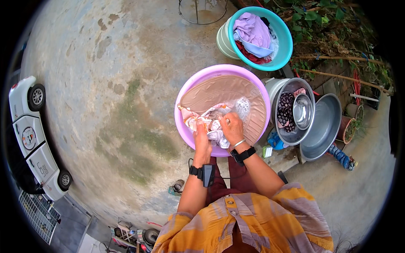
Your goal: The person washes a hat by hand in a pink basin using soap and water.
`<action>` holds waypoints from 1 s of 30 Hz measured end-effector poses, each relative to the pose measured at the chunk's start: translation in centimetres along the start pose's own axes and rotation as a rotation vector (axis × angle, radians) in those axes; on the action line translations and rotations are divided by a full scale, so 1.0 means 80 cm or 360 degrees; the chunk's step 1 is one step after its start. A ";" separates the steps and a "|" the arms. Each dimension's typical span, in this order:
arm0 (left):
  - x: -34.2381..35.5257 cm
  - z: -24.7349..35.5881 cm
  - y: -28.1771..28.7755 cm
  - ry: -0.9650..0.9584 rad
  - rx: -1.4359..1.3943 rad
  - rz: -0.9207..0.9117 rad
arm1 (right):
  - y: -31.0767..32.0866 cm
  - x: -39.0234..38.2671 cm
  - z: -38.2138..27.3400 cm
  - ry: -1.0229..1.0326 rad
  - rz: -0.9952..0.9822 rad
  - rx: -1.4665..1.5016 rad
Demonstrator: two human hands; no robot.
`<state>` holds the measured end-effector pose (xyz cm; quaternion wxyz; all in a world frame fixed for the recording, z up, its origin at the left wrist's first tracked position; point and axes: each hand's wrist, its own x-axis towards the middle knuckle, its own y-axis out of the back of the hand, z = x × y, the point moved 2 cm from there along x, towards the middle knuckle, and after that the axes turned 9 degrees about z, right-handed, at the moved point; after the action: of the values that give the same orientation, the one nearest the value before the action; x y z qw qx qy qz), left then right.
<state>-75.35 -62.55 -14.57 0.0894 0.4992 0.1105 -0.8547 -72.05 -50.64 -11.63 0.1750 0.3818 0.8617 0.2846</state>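
A wet white cloth with pink and orange patches [192,118] lies bunched in a round pink-purple tub [193,80]. Its near part is gathered between my two hands. My left hand [202,137] is closed on the cloth at its left side, fingers partly hidden by the folds. Curled over the right part of the same cloth is my right hand [233,128], its fingers closed. Beneath the cloth a brown ridged surface [211,88] shows inside the tub. White suds [242,107] sit just beyond my right hand.
Beyond the tub, a turquoise basin [288,40] holds lilac and red clothes. To the right stand a metal basin [311,99] with dark patterned cloth and a small metal bowl [302,111], and a larger grey basin [331,126]. A blue bottle [276,140] lies nearby. A white car [42,152] is far left.
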 end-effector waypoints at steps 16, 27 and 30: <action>0.015 0.065 0.006 -0.0934 0.0466 0.0379 | 0.018 -0.009 0.018 -0.0232 -0.0178 0.0238; 0.008 0.073 0.005 -0.0702 0.0671 -0.0208 | 0.036 0.011 -0.008 0.0171 -0.0343 -0.0120; -0.020 0.062 -0.026 -0.1186 0.1272 -0.0469 | 0.026 0.000 -0.008 0.0319 -0.0746 -0.0571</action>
<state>-79.22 -61.88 -10.62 -0.1939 0.1381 -0.1924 -0.9520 -71.21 -49.73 -9.82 0.2146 0.1056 0.8753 0.4204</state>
